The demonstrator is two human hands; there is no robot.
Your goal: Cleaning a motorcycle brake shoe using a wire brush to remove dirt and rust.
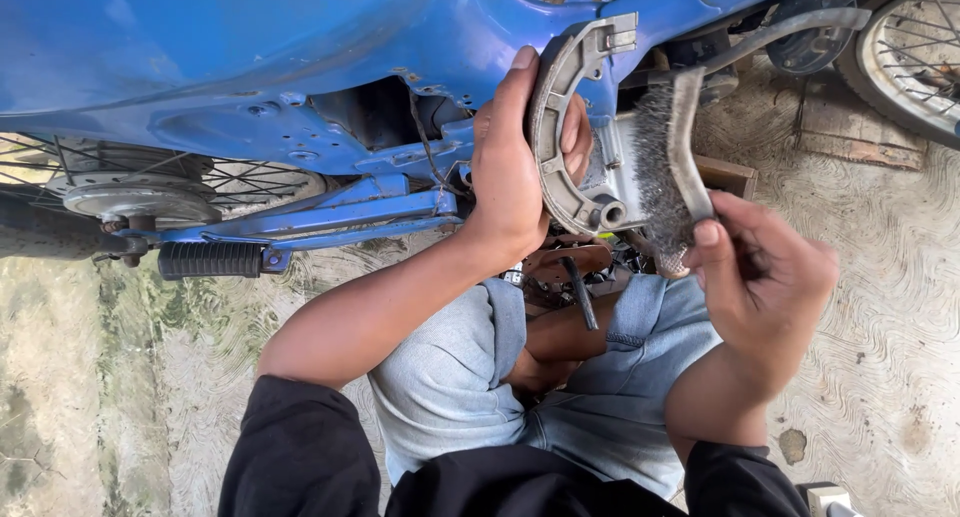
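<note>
My left hand [512, 162] grips a curved grey metal brake shoe [562, 127], held up in front of the blue motorcycle body [300, 57]. My right hand [765, 272] holds a wire brush [672, 157] by its handle. The brush bristles rest against the inner side of the brake shoe. Both hands are above my knees in light grey shorts [450, 377].
A rear wheel [160, 187] with spokes and a black footpeg [210, 260] are at the left. Another spoked wheel [915, 57] shows at top right. Small metal parts [565, 272] lie on the concrete ground [880, 307] between my knees.
</note>
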